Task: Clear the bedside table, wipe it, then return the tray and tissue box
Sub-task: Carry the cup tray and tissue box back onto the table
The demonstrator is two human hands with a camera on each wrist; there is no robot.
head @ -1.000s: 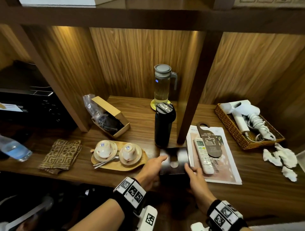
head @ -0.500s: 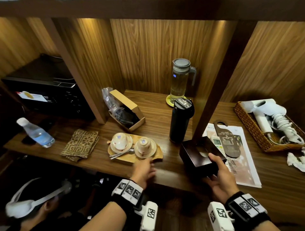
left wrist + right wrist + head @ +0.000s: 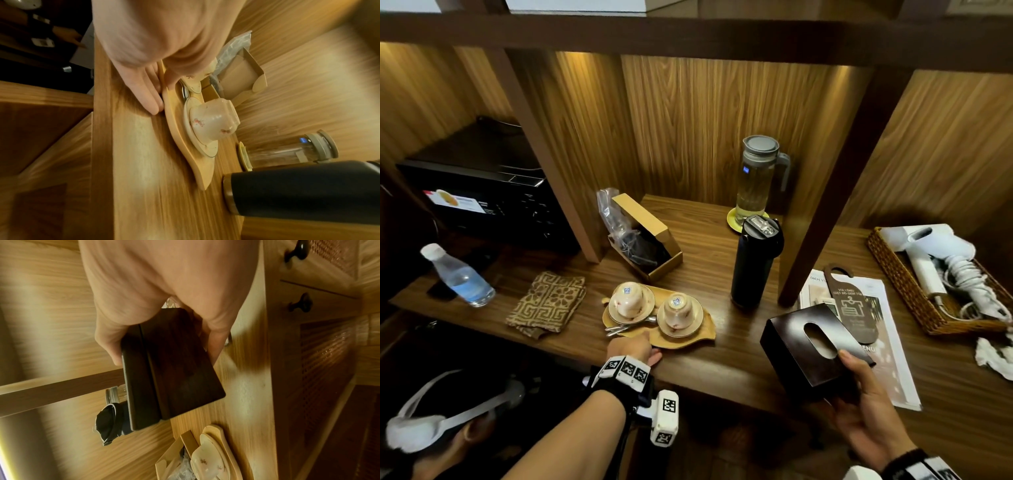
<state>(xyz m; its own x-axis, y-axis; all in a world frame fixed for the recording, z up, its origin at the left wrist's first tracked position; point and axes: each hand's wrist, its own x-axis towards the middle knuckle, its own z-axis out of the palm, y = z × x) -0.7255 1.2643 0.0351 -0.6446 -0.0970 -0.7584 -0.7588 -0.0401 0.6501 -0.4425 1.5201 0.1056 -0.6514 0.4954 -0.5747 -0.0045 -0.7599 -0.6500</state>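
Note:
A leaf-shaped wooden tray [image 3: 703, 337] lies on the table with two upturned cups [image 3: 678, 310] on saucers and spoons. My left hand [image 3: 635, 347] is at its near rim; in the left wrist view the thumb lies on top of the tray [image 3: 185, 154] and the fingers [image 3: 148, 99] sit against its edge, pinching it. The tray rests flat. My right hand [image 3: 859, 387] grips the dark wooden tissue box [image 3: 801, 346], thumb on its lid near the slot, fingers underneath. The tissue box [image 3: 174, 369] is tilted and lifted above the table's front edge.
A black flask [image 3: 753, 267] and a glass jug [image 3: 756, 178] stand behind the tray beside a slanted wooden post [image 3: 825, 219]. On the left are a cardboard box [image 3: 650, 240], a patterned cloth [image 3: 548, 303] and a water bottle [image 3: 458, 277]. A menu sheet [image 3: 890, 349] and wicker basket [image 3: 893, 274] lie right.
My right hand has lifted the tissue box off the table and tilted it toward me. My left hand let go of the box and moved left to the tray's near rim.

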